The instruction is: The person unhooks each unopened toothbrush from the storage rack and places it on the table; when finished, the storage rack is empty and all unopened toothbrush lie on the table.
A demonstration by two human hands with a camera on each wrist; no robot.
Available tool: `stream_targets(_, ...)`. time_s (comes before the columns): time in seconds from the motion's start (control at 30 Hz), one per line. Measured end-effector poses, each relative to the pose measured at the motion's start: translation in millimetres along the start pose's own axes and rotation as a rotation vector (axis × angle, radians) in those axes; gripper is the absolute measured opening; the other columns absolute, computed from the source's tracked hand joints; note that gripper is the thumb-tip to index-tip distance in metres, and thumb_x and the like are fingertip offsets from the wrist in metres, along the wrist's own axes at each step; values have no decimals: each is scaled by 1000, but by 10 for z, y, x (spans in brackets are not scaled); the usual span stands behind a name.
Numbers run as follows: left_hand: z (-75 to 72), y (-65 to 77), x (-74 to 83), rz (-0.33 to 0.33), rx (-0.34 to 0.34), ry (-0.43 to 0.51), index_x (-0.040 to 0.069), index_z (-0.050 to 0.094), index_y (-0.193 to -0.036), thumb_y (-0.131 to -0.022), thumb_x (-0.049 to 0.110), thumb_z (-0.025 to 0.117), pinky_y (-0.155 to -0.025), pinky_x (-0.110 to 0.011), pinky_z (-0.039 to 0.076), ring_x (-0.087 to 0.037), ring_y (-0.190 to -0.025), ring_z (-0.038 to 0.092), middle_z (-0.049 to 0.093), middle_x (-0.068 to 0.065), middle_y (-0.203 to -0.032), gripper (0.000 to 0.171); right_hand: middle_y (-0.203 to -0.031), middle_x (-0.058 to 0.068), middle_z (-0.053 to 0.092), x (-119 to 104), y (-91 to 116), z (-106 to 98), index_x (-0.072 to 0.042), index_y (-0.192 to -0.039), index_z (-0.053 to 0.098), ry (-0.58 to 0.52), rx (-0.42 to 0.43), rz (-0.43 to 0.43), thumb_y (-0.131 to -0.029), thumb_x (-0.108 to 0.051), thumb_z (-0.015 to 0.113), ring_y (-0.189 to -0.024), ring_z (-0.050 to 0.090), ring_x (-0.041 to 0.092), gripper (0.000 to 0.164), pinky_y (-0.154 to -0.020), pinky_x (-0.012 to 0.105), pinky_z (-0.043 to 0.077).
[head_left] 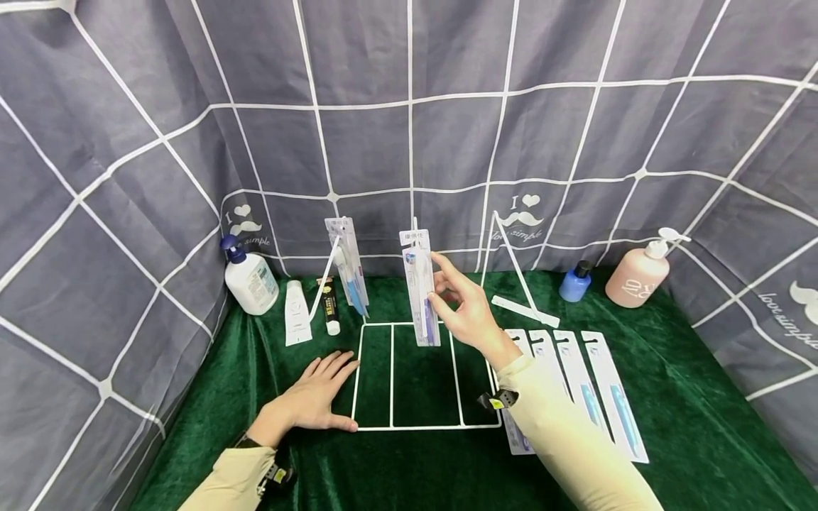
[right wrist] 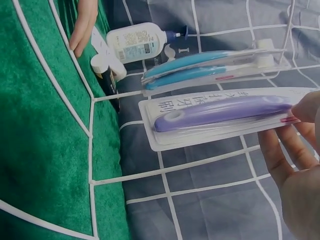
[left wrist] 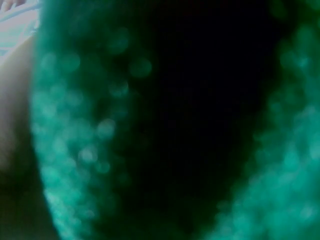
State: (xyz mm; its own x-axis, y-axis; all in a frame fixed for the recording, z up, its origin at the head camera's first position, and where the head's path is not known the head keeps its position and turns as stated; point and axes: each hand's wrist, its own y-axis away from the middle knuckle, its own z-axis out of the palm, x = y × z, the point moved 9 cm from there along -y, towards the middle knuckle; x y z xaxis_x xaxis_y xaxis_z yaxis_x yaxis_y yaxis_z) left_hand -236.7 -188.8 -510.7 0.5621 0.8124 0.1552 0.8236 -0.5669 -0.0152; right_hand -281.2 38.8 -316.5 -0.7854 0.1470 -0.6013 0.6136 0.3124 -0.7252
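Note:
My right hand [head_left: 469, 305] holds a packaged purple toothbrush [right wrist: 220, 114] at its side edge, thumb on the front. In the head view, this pack [head_left: 420, 291] stands upright against the middle hook of a white wire rack [head_left: 424, 428]. Another pack with blue toothbrushes [head_left: 350, 273] hangs at the rack's left hook; two blue handles [right wrist: 190, 62] show in the right wrist view. My left hand [head_left: 313, 397] lies flat on the green cloth, fingers spread beside the rack's left side. Blurred green cloth [left wrist: 80, 130] fills most of the left wrist view.
Several packaged toothbrushes [head_left: 616, 397] lie at right, partly under my right forearm. A pump bottle [head_left: 252, 284], white tube [head_left: 297, 316] and black tube [head_left: 329, 309] stand at left. The rack's right hook [head_left: 514, 259], a blue bottle [head_left: 575, 284] and a pink pump bottle [head_left: 637, 277] are at right.

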Motion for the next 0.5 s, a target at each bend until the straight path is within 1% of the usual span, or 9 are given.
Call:
stream_targets(0.2, -5, 0, -7, -9, 4, 2, 15, 31, -142, -58, 82, 55, -102, -57, 23, -31, -134, 25, 28, -8, -147, 110, -91, 20, 60, -59, 70, 0, 4, -134, 40, -17, -17, 3, -77, 15, 59, -71, 57, 25, 61, -61, 35, 52)
stream_targets(0.4, 5, 1, 2, -11, -13, 15, 15, 30, -142, -58, 81, 55, -102, -57, 21, -31, -134, 23, 27, -8, -147, 110, -93, 12, 60, 101, 210, 20, -7, -138, 39, -35, -27, 25, -80, 9, 61, -76, 57, 16, 64, -65, 29, 53)
stream_targets(0.5, 11, -2, 6, -15, -24, 15, 16, 29, -143, -58, 82, 55, -103, -57, 21, -31, -135, 23, 26, -8, -148, 110, -93, 9, 60, 125, 268, 24, -9, -138, 39, -51, -33, 18, -81, 7, 61, -78, 56, 15, 63, -67, 27, 53)
